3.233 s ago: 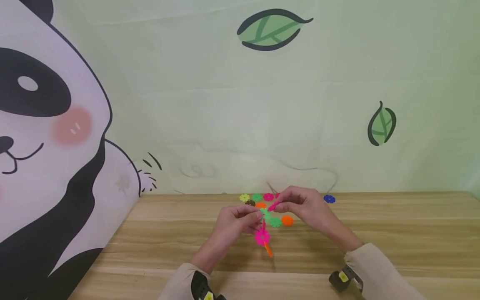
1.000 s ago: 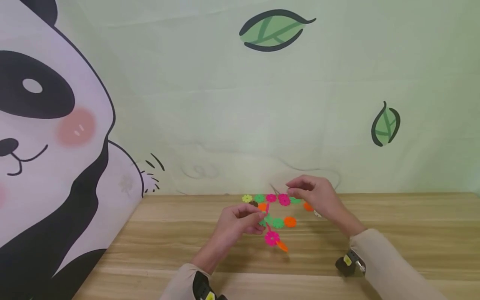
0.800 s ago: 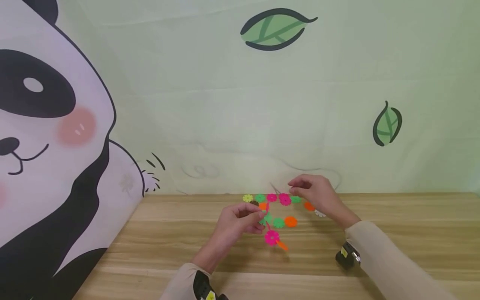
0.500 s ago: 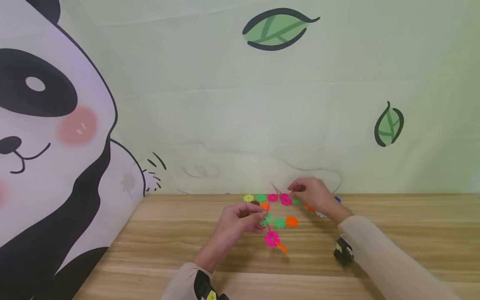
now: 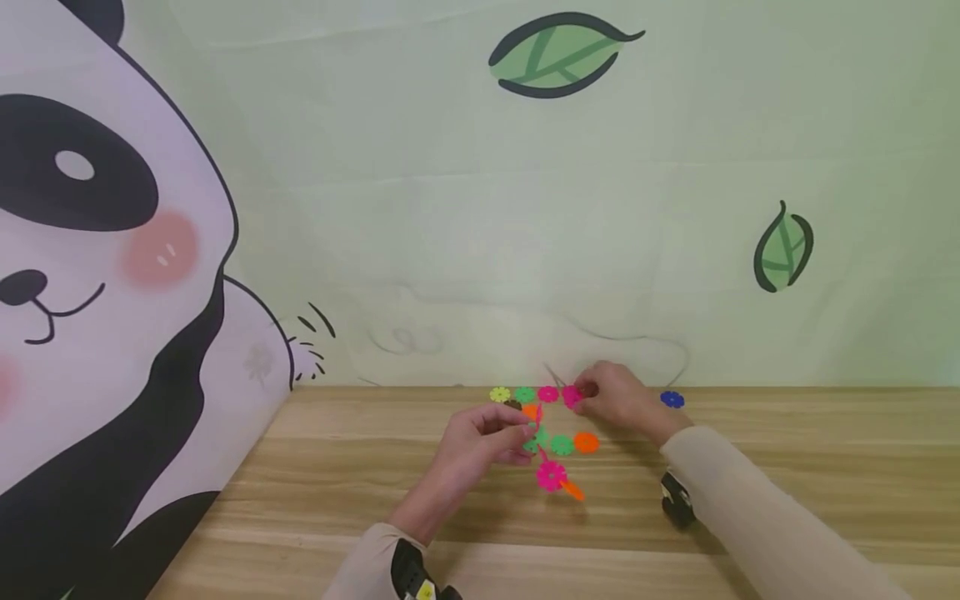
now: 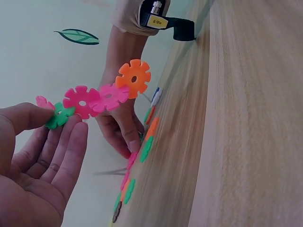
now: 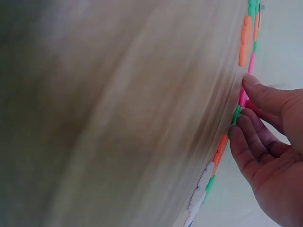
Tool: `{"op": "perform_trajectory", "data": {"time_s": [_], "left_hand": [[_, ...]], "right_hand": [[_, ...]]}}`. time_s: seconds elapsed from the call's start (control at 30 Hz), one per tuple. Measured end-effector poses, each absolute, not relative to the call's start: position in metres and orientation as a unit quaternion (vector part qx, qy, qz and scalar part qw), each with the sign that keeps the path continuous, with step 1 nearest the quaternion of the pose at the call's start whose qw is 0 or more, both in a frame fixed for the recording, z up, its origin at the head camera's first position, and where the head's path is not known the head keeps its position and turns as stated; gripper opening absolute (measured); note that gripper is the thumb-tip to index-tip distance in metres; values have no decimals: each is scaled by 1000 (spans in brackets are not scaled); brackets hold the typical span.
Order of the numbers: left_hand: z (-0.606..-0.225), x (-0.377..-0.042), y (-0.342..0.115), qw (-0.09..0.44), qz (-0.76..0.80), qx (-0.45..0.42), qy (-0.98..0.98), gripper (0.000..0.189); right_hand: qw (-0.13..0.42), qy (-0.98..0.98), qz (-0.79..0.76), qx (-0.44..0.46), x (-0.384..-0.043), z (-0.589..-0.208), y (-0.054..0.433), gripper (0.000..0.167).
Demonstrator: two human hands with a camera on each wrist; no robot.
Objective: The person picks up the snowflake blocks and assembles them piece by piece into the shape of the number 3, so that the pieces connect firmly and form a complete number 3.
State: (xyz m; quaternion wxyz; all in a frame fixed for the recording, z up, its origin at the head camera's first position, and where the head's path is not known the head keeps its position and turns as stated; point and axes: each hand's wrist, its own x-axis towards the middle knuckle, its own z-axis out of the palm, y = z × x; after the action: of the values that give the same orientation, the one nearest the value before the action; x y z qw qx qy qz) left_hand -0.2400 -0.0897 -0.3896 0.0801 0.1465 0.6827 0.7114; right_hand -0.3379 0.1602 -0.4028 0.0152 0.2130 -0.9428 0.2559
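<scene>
Between thumb and fingers my left hand (image 5: 483, 442) pinches a green flower-shaped interlocking disc (image 6: 60, 116). This disc is part of a raised chain: a small pink disc (image 6: 43, 102) sticks out on one side, and two pink discs (image 6: 81, 102) and an orange disc (image 6: 134, 79) trail from the other. At the back of the table my right hand (image 5: 618, 404) has its thumb and index finger at a pink disc (image 5: 572, 396) lying among the loose ones, pinching its edge. The right wrist view shows that pink disc (image 7: 243, 97) between the fingertips, partly covered.
Loose discs lie along the table's back: yellow (image 5: 500, 394), green (image 5: 524, 394), pink (image 5: 548, 394), brown (image 5: 513, 406) and blue (image 5: 672, 400). Nearer are a green disc (image 5: 562, 445) and an orange disc (image 5: 587, 442). A printed cloth backdrop (image 5: 450, 208) rises behind the wooden table (image 5: 337, 483).
My right hand had a pink disc by the chain, let it go there, then moved away over the loose discs. It has since come down onto another pink disc. The left hand keeps its hold.
</scene>
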Motion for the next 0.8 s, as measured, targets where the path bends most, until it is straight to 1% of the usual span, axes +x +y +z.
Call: {"op": "perform_trajectory", "data": {"time_s": [0.13,0.37,0.43,0.5,0.63,0.8], "left_hand": [[-390,-240,-89,80,710,147,684,19],[-389,-239,-88,80,707,146,687,20],[-390,-238,-88,81,707,146,687,20],[-390,-238,-88,83,707,146,687,20],[-390,-238,-88,82,709,146,685,20],[-390,-238,-88,80,711,149,683,20]], "right_hand": [[20,-946,241,217,-337,-403,161,23],[-3,-944,284,170,-329,-399,161,23],[-5,-940,298,166,-323,-397,161,19],[5,-936,311,166,-317,-396,161,14],[20,-910,381,162,-304,-391,160,9],[18,-853,501,145,-283,-381,157,15]]}}
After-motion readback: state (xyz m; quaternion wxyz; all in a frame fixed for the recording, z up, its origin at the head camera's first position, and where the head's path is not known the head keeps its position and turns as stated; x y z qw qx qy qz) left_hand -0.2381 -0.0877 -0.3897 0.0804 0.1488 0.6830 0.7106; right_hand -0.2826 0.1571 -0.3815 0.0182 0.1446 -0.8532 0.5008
